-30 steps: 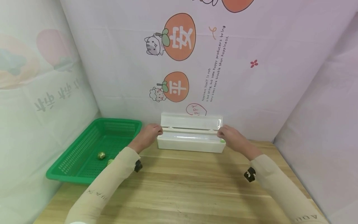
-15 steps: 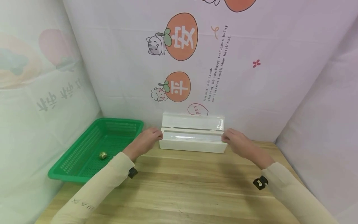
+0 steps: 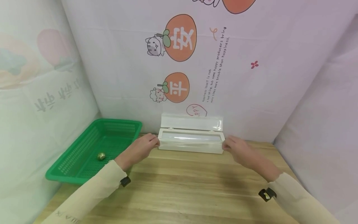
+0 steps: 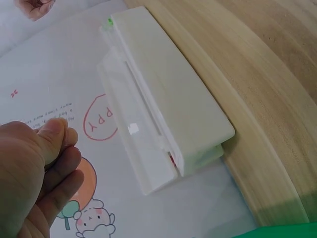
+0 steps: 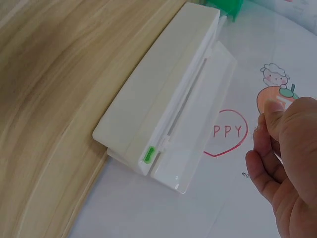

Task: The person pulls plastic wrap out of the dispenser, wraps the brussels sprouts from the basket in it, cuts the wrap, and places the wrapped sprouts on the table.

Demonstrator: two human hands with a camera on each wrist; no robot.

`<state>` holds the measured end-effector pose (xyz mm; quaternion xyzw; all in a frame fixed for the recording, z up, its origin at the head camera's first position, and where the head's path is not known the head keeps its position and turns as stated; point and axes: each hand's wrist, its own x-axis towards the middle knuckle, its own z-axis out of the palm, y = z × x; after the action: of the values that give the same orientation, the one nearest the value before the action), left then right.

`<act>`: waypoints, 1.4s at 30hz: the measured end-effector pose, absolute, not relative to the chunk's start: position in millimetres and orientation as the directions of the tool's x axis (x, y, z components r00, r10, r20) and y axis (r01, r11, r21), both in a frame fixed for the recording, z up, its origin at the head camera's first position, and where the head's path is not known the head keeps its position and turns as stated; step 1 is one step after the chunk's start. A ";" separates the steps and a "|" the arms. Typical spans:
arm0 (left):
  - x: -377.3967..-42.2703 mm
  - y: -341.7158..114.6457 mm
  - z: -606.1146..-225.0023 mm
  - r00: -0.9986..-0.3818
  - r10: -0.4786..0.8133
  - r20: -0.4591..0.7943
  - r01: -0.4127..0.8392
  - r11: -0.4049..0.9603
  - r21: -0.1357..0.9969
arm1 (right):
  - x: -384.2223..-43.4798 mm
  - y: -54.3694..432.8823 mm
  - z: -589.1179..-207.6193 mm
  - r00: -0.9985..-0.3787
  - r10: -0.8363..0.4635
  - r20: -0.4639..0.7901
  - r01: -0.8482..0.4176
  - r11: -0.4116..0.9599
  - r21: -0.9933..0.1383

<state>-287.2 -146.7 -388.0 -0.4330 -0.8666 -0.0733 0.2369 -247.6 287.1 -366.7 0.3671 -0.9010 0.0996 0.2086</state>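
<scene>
At the far edge of the wooden table (image 3: 181, 186), before the printed cloth (image 3: 126, 71), stands a long white box (image 3: 191, 148), its lid (image 3: 191, 122) tipped back. The left hand (image 3: 139, 148) is by its left end, the right hand (image 3: 241, 150) by its right, each pinching thumb to fingers on clear film (image 3: 191, 142), hard to make out. Left, a green basket (image 3: 67, 179) holds a golden ball (image 3: 101, 156)

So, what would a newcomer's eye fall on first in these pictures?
Probably the bright green basket on the person's left, with a small gold object inside. Next, the white box, lid open, at the table's far side, with the left hand and right hand near opposite ends. Behind it, orange fruit prints stand out on white cloth.
</scene>
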 end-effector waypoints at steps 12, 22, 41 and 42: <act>-267.7 -151.4 -387.4 -0.400 0.742 0.537 0.801 0.568 -0.188 | -224.0 285.3 -371.1 -0.594 -0.649 0.476 -0.702 0.707 0.088; -252.0 -154.5 -396.3 -0.407 0.760 0.507 0.806 0.560 -0.193 | -209.1 282.5 -383.8 -0.516 -0.676 0.527 -0.765 0.640 0.072; -228.3 -153.4 -418.0 -0.357 0.789 0.501 0.818 0.523 -0.241 | -194.3 285.6 -408.6 -0.382 -0.743 0.550 -0.815 0.552 0.180; -227.4 -152.2 -420.1 -0.356 0.792 0.497 0.815 0.523 -0.250 | -194.1 286.0 -411.4 -0.380 -0.747 0.545 -0.814 0.550 0.186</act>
<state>-227.4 -152.2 -420.1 -0.4879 -0.8231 -0.0198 0.2898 -194.1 286.0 -411.4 0.4711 -0.8288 0.0565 0.2967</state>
